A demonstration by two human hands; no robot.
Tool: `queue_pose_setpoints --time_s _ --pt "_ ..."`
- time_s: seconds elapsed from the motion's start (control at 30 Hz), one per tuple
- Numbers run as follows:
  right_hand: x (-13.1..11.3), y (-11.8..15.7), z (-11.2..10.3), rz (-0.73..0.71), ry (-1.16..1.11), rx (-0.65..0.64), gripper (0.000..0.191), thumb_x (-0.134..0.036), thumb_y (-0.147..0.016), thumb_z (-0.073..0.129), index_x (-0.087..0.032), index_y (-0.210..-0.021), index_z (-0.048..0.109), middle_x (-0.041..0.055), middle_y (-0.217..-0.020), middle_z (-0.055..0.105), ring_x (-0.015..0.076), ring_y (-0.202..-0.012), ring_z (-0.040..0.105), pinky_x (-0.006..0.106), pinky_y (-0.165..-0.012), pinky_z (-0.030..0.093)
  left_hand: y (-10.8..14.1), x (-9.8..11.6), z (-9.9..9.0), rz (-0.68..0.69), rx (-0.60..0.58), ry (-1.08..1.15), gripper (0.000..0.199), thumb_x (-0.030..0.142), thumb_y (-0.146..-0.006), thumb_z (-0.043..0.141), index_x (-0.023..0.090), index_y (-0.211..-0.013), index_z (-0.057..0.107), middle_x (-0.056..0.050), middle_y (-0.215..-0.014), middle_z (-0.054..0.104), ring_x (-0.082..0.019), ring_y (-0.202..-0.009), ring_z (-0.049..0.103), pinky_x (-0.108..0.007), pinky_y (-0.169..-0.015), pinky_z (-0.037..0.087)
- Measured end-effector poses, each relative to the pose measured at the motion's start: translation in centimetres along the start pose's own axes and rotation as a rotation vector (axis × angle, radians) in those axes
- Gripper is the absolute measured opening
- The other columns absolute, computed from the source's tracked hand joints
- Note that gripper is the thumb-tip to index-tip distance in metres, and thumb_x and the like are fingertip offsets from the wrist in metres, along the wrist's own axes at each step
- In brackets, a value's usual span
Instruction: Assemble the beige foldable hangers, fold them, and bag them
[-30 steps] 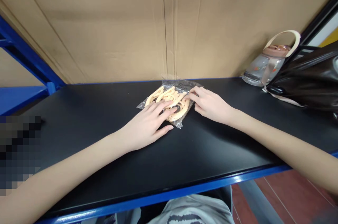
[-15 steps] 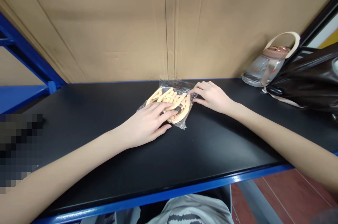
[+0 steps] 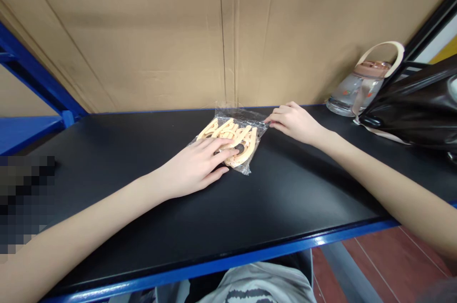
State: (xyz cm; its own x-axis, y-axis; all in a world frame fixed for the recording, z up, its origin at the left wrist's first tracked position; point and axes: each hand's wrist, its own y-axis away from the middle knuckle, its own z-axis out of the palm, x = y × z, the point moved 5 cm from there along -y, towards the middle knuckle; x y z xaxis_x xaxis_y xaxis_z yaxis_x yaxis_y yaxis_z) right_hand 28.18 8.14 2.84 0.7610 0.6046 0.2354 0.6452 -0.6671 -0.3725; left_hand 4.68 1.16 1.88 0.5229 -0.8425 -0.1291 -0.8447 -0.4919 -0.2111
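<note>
On the black table lies a clear plastic bag (image 3: 239, 115) with several curved, cream-coloured pieces (image 3: 251, 145) inside; what exactly they are I cannot tell. My left hand (image 3: 194, 165) rests palm down across the bag's near left part, its fingers stretched out and slightly apart over the pieces. Part of the bag is hidden beneath it. At the bag's far right corner, my right hand (image 3: 291, 123) pinches the film between thumb and fingers.
A clear water bottle (image 3: 357, 89) with a pink lid and a cream handle stands at the back right, beside a shiny black bag (image 3: 421, 108). Cardboard (image 3: 153, 41) walls the back. A blue frame (image 3: 39, 70) rises at left. The table's blue front edge (image 3: 221, 265) is near my body.
My right hand has moved slightly right and back, drawing the bag's far right corner outward. The left hand has stayed on the bag.
</note>
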Motion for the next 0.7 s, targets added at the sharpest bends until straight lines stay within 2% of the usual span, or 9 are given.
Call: queue_pose_setpoints --time_s 0.13,0.2,0.3,0.4,0.47,0.57,0.63,0.7 --pt "0.0 0.1 0.3 0.041 -0.077 0.052 0.032 -0.03 -0.096 0.044 -0.019 -0.111 0.07 0.0157 -0.122 0.059 0.0287 -0.111 0.056 0.045 -0.091 0.044 0.1 0.2 -0.4 0.041 0.037 0.012 0.034 0.027 -0.097 0.043 0.021 -0.129 0.052 -0.009 -0.137 0.052 -0.025 -0.125 0.05 -0.043 -0.107 0.04" --pt "-0.3 0.0 0.5 0.048 -0.199 0.045 0.034 -0.022 -0.095 0.04 -0.018 -0.112 0.07 0.0143 -0.126 0.059 0.0273 -0.112 0.056 0.046 -0.095 0.044 0.1 0.4 -0.7 0.064 0.062 0.03 0.032 0.026 -0.096 0.044 0.021 -0.125 0.055 -0.009 -0.135 0.053 -0.024 -0.123 0.051 -0.041 -0.105 0.041" --pt "-0.4 -0.2 0.6 0.1 -0.502 -0.031 0.041 -0.011 -0.089 0.035 -0.019 -0.106 0.071 0.0064 -0.112 0.068 0.0197 -0.102 0.063 0.038 -0.094 0.047 0.2 0.8 -1.0 0.089 0.07 0.071 0.028 0.025 -0.094 0.044 0.022 -0.12 0.057 -0.007 -0.133 0.055 -0.022 -0.12 0.053 -0.038 -0.102 0.044" --pt "0.3 -0.1 0.7 0.255 -0.654 -0.127 0.038 -0.016 -0.09 0.036 -0.017 -0.091 0.074 0.0039 -0.098 0.072 0.0169 -0.091 0.066 0.03 -0.085 0.05 0.3 1.1 -1.2 0.101 0.058 0.105 0.029 0.022 -0.092 0.044 0.023 -0.118 0.057 -0.006 -0.133 0.055 -0.021 -0.118 0.054 -0.035 -0.099 0.046" --pt "0.8 0.2 0.6 0.322 -0.58 -0.178 0.038 -0.029 -0.093 0.04 -0.018 -0.082 0.074 0.0042 -0.09 0.072 0.0176 -0.083 0.065 0.03 -0.079 0.05 0.2 1.2 -1.4 0.1 0.059 0.116 0.03 0.019 -0.091 0.043 0.023 -0.117 0.057 -0.005 -0.131 0.056 -0.02 -0.115 0.056 -0.034 -0.097 0.047" --pt "0.8 0.3 0.1 0.249 -0.28 -0.136 0.03 -0.04 -0.088 0.055 -0.02 -0.082 0.076 0.0071 -0.092 0.068 0.0222 -0.085 0.062 0.036 -0.08 0.046 0.1 1.1 -1.5 0.097 0.062 0.14 0.028 0.021 -0.092 0.042 0.021 -0.115 0.056 -0.006 -0.129 0.058 -0.02 -0.113 0.058 -0.033 -0.095 0.047" --pt "0.1 0.2 -0.3 0.152 -0.129 -0.072 0.021 -0.037 -0.084 0.062 -0.021 -0.09 0.076 0.0094 -0.099 0.065 0.0253 -0.094 0.058 0.039 -0.083 0.043 0.0 1.1 -1.4 0.082 0.06 0.16 0.029 0.032 -0.093 0.046 0.021 -0.118 0.055 -0.007 -0.129 0.057 -0.021 -0.115 0.057 -0.034 -0.096 0.047" --pt "-0.8 0.1 -0.2 0.093 -0.15 -0.065 0.02 -0.033 -0.085 0.062 -0.022 -0.095 0.075 0.0091 -0.1 0.064 0.025 -0.096 0.057 0.038 -0.083 0.041 -0.1 1.1 -1.3 0.055 0.052 0.169 0.043 0.049 -0.09 0.052 0.02 -0.121 0.053 -0.008 -0.13 0.057 -0.024 -0.117 0.055 -0.035 -0.095 0.047"
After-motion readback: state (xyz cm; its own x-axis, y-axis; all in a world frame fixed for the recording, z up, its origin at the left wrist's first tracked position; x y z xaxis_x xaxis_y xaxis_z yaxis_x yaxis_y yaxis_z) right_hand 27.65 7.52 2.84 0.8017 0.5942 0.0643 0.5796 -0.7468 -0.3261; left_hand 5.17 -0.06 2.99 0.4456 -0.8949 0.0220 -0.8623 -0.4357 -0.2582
